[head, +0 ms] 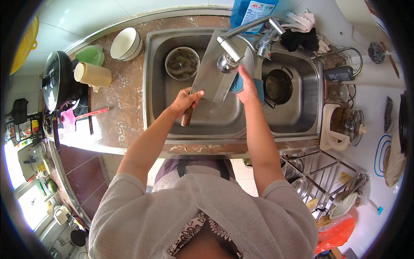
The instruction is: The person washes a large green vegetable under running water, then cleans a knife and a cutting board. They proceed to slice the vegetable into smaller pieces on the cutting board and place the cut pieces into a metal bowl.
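Note:
My left hand (187, 102) grips the wooden handle (186, 118) of a broad-bladed cleaver over the larger left basin (161, 110) of a steel double sink. The wide metal blade (208, 69) slants up and away beneath the chrome faucet head (228, 63), looking wet. My right hand (248, 87) holds a blue cloth or sponge (237, 84) at the blade's right side; its fingers partly cover the cloth. Behind the blade's left edge, a white bowl (182, 78) with murky contents rests in the basin. A dark two-handled pot (278, 85) sits in the smaller right basin (304, 113).
Stacked white bowls (124, 45), a green bowl (92, 55), a beige container (93, 75) and a pink fly swatter (68, 119) lie left. A blue detergent bottle (252, 14) stands behind the faucet. Dark cloth (299, 39) and a glass teapot (347, 126) are at the right.

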A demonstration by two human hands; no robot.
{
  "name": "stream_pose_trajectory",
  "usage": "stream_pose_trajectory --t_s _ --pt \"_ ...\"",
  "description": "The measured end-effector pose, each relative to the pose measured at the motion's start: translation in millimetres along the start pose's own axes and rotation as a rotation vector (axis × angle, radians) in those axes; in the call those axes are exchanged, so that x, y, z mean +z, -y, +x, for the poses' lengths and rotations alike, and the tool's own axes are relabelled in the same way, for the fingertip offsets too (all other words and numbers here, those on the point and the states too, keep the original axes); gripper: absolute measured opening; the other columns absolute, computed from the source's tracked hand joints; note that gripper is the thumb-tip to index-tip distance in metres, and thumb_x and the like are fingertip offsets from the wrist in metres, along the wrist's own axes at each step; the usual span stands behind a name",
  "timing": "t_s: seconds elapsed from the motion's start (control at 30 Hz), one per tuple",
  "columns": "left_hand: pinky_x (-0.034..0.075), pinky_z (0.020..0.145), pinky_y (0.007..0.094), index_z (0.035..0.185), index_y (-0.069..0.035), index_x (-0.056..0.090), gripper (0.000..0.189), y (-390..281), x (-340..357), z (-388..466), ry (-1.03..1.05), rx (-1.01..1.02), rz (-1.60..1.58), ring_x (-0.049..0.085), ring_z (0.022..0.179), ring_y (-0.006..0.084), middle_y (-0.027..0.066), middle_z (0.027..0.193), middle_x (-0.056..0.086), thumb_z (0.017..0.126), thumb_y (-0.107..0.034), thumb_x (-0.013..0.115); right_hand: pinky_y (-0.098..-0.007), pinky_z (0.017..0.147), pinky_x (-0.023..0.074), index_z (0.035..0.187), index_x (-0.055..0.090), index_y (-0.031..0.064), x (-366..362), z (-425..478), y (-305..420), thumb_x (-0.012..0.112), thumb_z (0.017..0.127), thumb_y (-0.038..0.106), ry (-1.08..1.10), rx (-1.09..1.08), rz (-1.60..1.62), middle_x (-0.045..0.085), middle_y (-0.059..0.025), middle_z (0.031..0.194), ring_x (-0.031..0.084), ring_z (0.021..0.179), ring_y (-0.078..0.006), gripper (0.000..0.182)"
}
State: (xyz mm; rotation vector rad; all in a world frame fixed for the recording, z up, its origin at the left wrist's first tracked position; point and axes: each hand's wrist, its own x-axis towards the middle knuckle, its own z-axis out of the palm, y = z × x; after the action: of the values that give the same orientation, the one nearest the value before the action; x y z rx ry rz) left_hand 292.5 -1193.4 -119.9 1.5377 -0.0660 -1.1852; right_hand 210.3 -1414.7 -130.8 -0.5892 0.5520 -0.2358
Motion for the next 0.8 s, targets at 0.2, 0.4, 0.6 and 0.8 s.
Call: stream_pose_trajectory --t_s 0.2,0.4,0.6,0.8 --pt "0.035 0.051 0.0236 0.080 -0.005 0.055 0.037 11.3 2.4 25.3 -0.073 0.043 0.234 0.043 0.053 0.0080 0.0002 0.060 0.049 0.083 -0.040 0.065 -0.0238 0.078 0.0433 0.093 0.064 0.0071 5.0 -1.2 8.4 0.073 0.077 0.008 -0.057 -0.170 -0.223 0.064 -0.0012 0.089 0.058 0.082 -0.0088 0.019" --pt "0.042 0.052 0.0248 0.086 0.004 0.059 0.061 -11.6 22.6 45.6 -0.195 0.025 0.123 0.050 0.058 0.0092 0.0027 0.067 0.053 0.079 -0.056 0.062 -0.0221 0.075 0.0432 0.094 0.064 0.0053 3.5 13.1 10.7 0.073 0.076 0.007 -0.056 -0.313 -0.265 0.063 0.0006 0.089 0.056 0.079 -0.0073 0.020" --pt "0.038 0.048 0.0214 0.096 0.001 0.058 0.056 -11.6 39.8 49.0 -0.106 0.109 0.033 0.049 0.058 0.0067 0.0003 0.073 0.052 0.083 -0.053 0.058 -0.0243 0.075 0.0430 0.095 0.062 0.0058 9.1 12.8 27.1 0.073 0.077 0.009 -0.105 -0.364 -0.332 0.062 0.0003 0.091 0.056 0.080 -0.0086 0.021" --pt "0.037 0.045 0.0237 0.076 -0.003 0.053 0.048 3.5 41.5 53.5 -0.253 0.254 0.044 0.044 0.052 0.0061 -0.0012 0.061 0.046 0.086 -0.050 0.057 -0.0250 0.073 0.0431 0.099 0.062 0.0038 15.3 10.7 33.2 0.078 0.073 0.016 -0.168 -0.320 -0.376 0.062 -0.0002 0.087 0.054 0.078 -0.0086 0.033"
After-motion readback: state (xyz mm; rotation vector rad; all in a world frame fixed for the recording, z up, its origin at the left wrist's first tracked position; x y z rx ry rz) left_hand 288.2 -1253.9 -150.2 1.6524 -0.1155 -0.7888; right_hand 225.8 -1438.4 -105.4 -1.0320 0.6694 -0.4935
